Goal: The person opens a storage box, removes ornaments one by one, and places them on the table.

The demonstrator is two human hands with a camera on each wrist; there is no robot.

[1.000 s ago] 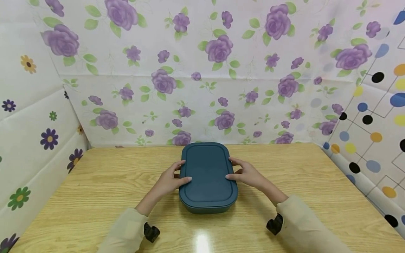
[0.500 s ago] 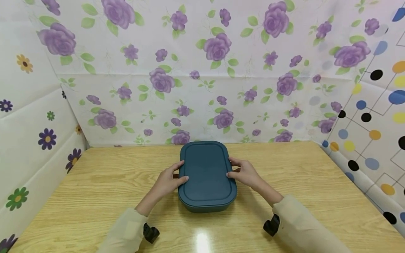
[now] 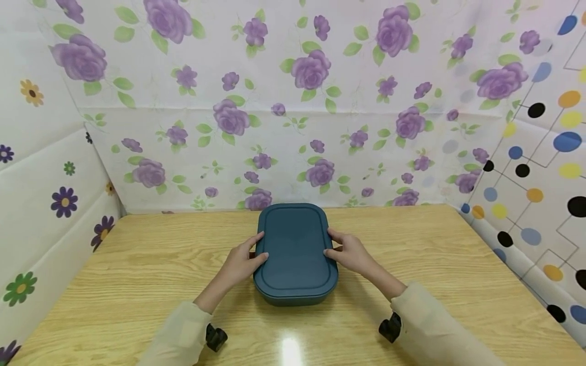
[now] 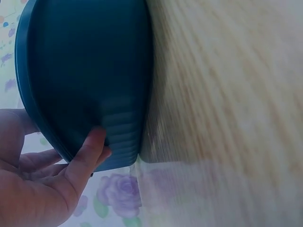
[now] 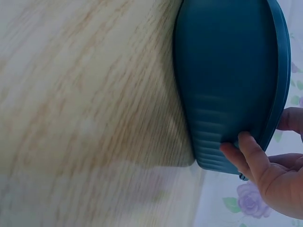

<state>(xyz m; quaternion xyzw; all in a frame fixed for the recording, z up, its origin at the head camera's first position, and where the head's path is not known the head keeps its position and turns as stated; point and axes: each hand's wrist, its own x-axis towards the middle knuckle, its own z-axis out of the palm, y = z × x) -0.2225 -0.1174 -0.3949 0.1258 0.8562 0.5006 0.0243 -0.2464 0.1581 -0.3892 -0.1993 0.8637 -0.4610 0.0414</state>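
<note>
A dark teal lidded storage box [image 3: 295, 249], rectangular with rounded corners, sits on the table with its lid on. My left hand [image 3: 240, 260] grips its left side, the thumb lying on the lid's rim. From the right, my right hand [image 3: 352, 251] grips the opposite side in the same way. In the left wrist view, fingers [image 4: 87, 153] press against the ribbed side wall below the lid. Fingers [image 5: 253, 153] do likewise in the right wrist view. What the box contains is hidden.
The wood-grain table [image 3: 165, 264] extends to both sides of the box. A purple-flowered cloth [image 3: 274, 127] hangs along the back edge, just beyond the box. Patterned cloths, one with daisies [image 3: 64, 202] and one with coloured dots [image 3: 531, 236], border the left and right.
The whole head view has shifted slightly, so box and hands appear a little further left. My left thumb has drawn back slightly towards the lid's edge. Both hands keep their grip.
</note>
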